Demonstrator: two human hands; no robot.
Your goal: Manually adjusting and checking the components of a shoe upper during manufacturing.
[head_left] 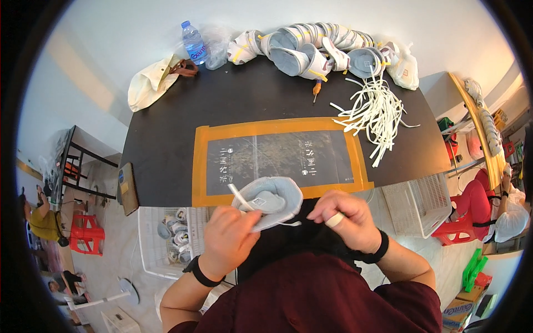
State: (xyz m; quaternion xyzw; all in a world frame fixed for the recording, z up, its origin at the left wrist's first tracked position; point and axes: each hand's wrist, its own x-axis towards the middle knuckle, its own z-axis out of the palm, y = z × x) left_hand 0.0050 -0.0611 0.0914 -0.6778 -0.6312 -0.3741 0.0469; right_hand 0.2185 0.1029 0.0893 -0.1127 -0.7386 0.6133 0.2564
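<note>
My left hand (230, 236) is closed on the rim of a small grey-lined fabric shoe (286, 194), its open top facing up. A white strip (239, 195) sticks out past the left thumb, across the shoe's opening. Below the shoe's right side a thin white end (292, 223) pokes out. Just right of the shoe, apart from it, is my right hand (347, 222), its fingers curled and thumb and fingertip pinched. Whatever is in that pinch cannot be made out. One right finger wears a pale yellow wrap (334, 220).
A taped clear sheet (277, 161) covers the dark table's (166, 127) near middle. Behind are white strips (377, 111), nested grey-lined shoes (311, 41), an orange-handled tool (316, 89), a bottle (194, 41) and a cloth bag (152, 83). White crates (150, 244) flank me; other people sit farther off.
</note>
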